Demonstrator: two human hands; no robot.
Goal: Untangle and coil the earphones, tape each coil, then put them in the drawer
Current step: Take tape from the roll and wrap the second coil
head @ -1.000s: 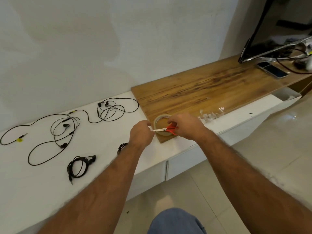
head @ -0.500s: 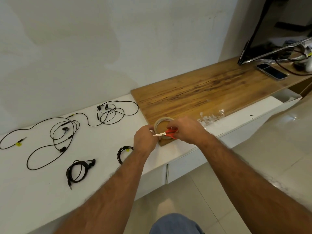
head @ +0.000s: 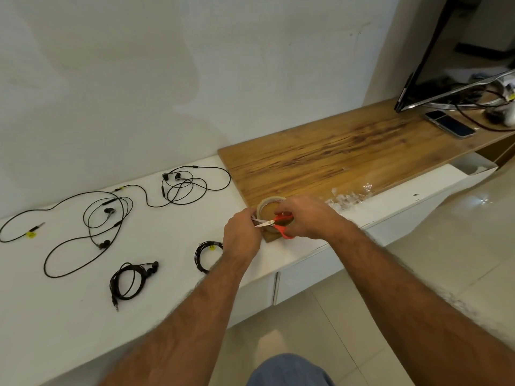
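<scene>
Red-handled scissors [head: 274, 224] are gripped in the right hand [head: 309, 218], blades pointing left toward the left hand [head: 242, 238], whose fingers are curled and pinch at the blade tips; what they pinch is too small to tell. Head view: both hands meet over the tape roll [head: 269, 207], which sits at the near left corner of the wooden board [head: 334, 160], close to the counter's [head: 172, 235] front edge. One coil [head: 206, 256] lies just left of the left wrist, another [head: 131, 280] farther left. Two loose earphones [head: 106, 218] [head: 186, 185] spread toward the wall. An open drawer [head: 473, 168] projects at far right, well apart from the hands. Crumpled film [head: 348, 199] lies on the board's near edge; a phone [head: 450, 125] lies beside a monitor [head: 434, 57].
</scene>
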